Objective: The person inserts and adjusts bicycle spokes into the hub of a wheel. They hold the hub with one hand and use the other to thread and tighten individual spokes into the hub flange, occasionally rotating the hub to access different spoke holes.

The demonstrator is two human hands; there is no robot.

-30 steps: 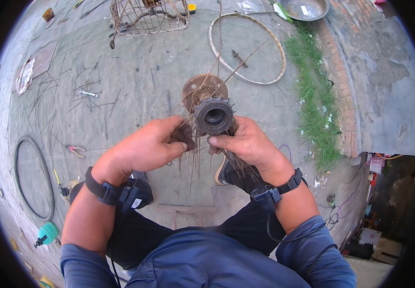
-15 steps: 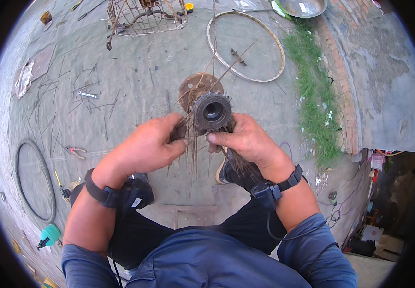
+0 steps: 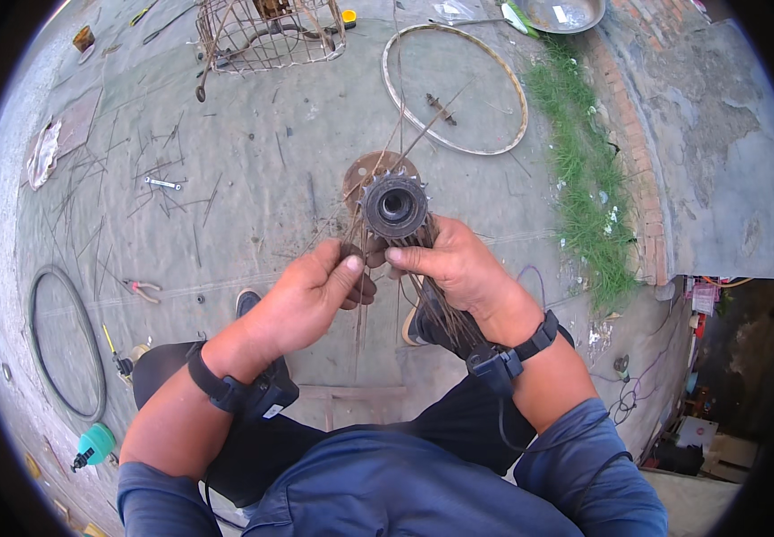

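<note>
In front of me a dark bicycle hub (image 3: 396,207) is held up, its toothed sprocket and round bore facing me. Behind it shows a rusty round flange (image 3: 362,172) with holes. Thin rusty spokes (image 3: 441,309) hang down from the hub in a bundle, and a few stick out past its far side. My right hand (image 3: 460,271) grips the hub and spokes from the right, thumb just below the sprocket. On the left, my left hand (image 3: 306,291) is closed, thumb and forefinger pinching a spoke beneath the hub. Its fingertips are partly hidden.
Beyond the hub lie a bare wheel rim (image 3: 521,121) and a small axle (image 3: 441,109). Leftward are loose spokes, a wrench (image 3: 162,183), red-handled pliers (image 3: 143,288), a black tyre (image 3: 32,322) and a green bottle (image 3: 95,442). A wire basket (image 3: 271,55) stands at the back; grass (image 3: 584,179) borders the right.
My left hand has shifted right and slightly down, closing on a spoke under the hub. The hub has turned a little; my right hand keeps its hold.
</note>
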